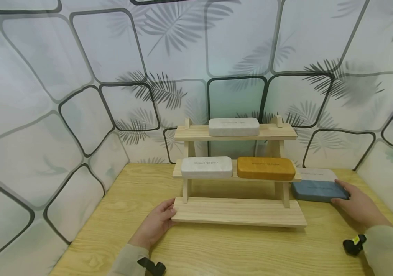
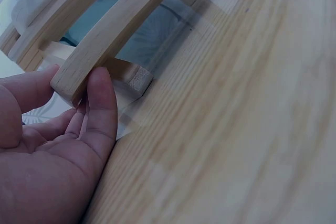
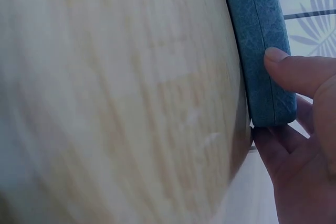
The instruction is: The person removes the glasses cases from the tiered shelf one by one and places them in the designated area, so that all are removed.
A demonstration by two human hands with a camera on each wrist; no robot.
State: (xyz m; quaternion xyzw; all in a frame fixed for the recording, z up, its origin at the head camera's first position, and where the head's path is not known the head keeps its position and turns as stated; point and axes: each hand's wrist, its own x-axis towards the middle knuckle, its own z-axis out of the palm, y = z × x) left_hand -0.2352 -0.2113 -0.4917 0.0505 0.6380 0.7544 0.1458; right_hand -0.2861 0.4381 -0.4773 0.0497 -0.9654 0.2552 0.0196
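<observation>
A three-tier wooden display stand (image 1: 239, 211) is on the table, and my left hand (image 1: 156, 222) pinches the left end of its lowest shelf. In the left wrist view the thumb and a finger lie on either side of that shelf end (image 2: 105, 32). To the right of the stand, my right hand (image 1: 360, 203) holds a blue glasses case (image 1: 315, 191) by its right end. The right wrist view shows the thumb on the blue case's side (image 3: 262, 30), with other fingers at its end. A white glasses case (image 1: 315, 174) lies just behind the blue one.
On the middle shelf sit a white case (image 1: 206, 167) and an orange-yellow case (image 1: 266, 168) side by side. Another pale case (image 1: 234, 127) rests on the top shelf. Patterned fabric walls (image 1: 179, 92) enclose the wooden table (image 1: 113, 226) at the back and sides.
</observation>
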